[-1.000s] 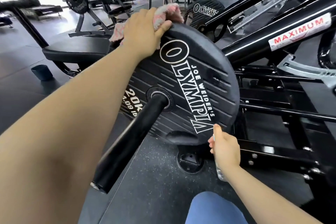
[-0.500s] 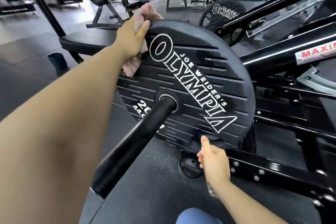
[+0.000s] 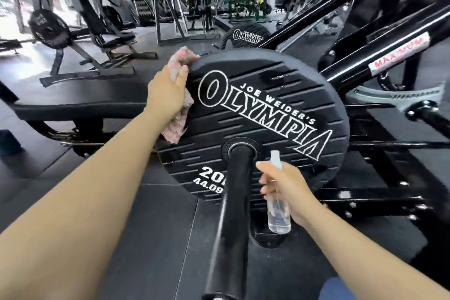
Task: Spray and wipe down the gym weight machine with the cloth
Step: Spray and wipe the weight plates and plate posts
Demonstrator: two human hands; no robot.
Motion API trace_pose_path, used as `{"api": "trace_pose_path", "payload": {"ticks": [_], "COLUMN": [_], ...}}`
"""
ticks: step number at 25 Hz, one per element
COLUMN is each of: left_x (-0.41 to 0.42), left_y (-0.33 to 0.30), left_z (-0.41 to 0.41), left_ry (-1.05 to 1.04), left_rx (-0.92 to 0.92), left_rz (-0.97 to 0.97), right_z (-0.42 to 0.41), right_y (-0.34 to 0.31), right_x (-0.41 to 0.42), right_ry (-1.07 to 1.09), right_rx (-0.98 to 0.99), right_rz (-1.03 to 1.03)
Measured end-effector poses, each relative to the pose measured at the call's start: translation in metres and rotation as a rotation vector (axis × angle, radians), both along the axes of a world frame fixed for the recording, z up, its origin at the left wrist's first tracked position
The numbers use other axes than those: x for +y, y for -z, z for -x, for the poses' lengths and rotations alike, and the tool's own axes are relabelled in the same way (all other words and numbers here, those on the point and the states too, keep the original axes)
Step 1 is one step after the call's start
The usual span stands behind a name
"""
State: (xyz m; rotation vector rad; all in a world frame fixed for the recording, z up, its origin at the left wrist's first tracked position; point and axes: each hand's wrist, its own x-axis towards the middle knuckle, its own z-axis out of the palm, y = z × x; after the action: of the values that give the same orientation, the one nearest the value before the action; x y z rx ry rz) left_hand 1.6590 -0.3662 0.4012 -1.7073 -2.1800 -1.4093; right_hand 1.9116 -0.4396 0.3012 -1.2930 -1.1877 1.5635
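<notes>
Gym floor surrounds the weight plate. Your left hand presses the cloth on its left rim; your right hand grips the spray bottle below the hub, nozzle upward.

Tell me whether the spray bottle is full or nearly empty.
Nearly empty. The spray bottle, gripped upright in the right hand, shows clear liquid only near its bottom; the part above looks empty.

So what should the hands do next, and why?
Probably slide the left hand with the pink cloth across the weight plate face. The cloth sits only at the plate's left rim, and the right hand holds the spray bottle raised near the plate.
</notes>
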Motion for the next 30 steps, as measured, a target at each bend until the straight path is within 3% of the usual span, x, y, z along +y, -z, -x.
{"api": "trace_pose_path", "payload": {"ticks": [7,14,17,20,22,25,30], "left_x": [-0.01,-0.015,-0.044,-0.094,-0.123,-0.14,-0.134], "left_y": [0.006,0.008,0.001,0.009,0.014,0.021,0.023], "left_z": [0.005,0.014,0.011,-0.012,-0.034,-0.05,-0.051], "left_ry": [0.055,0.274,0.392,0.511,0.679,0.835,0.838], "left_rx": [0.122,-0.044,-0.098,-0.255,-0.481,-0.889,-1.033], "left_rz": [0.013,-0.124,-0.141,-0.156,0.016,0.25,0.165], "right_z": [0.021,0.039,0.043,0.046,0.044,0.038,0.021], "right_y": [-0.015,-0.037,-0.049,-0.066,-0.078,-0.084,-0.088], "right_x": [-0.015,-0.003,-0.001,-0.008,-0.013,-0.017,-0.01], "right_ry": [0.208,0.189,0.184,0.112,-0.011,-0.181,0.064], "right_rx": [-0.184,-0.418,-0.42,-0.26,-0.15,-0.186,-0.274], "right_rz": [0.032,-0.193,-0.293,-0.344,-0.329,-0.26,-0.318]}}
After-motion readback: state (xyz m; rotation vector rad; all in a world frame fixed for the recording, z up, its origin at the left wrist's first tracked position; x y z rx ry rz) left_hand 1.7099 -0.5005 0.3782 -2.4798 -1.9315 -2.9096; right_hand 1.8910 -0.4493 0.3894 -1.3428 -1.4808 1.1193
